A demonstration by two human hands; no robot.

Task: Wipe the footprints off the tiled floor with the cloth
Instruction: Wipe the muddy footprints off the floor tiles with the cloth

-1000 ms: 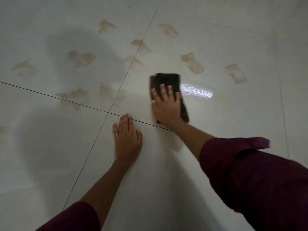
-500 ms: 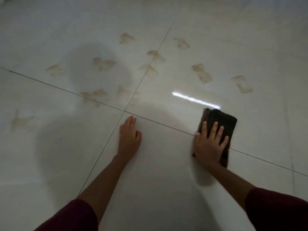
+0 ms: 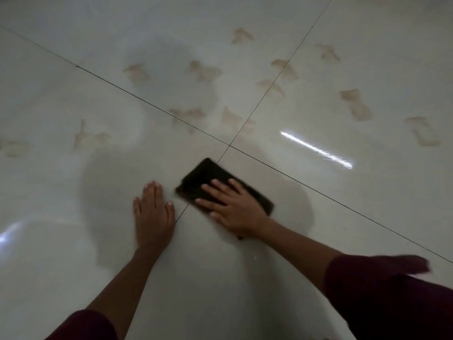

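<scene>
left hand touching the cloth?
Apart. The head view shows a strip of bare floor between the left hand, flat on the tile, and the cloth under the right hand.

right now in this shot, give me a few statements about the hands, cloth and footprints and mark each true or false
1. The right hand presses flat on the dark cloth. True.
2. The left hand grips a second cloth. False: it rests flat on the bare tiled floor, fingers straight.
3. Brown footprints remain on the tiles beyond the cloth. True.
4. The cloth covers the point where four tiles meet. False: it lies nearer the person than that crossing.
5. The cloth is white. False: it is dark.
</scene>
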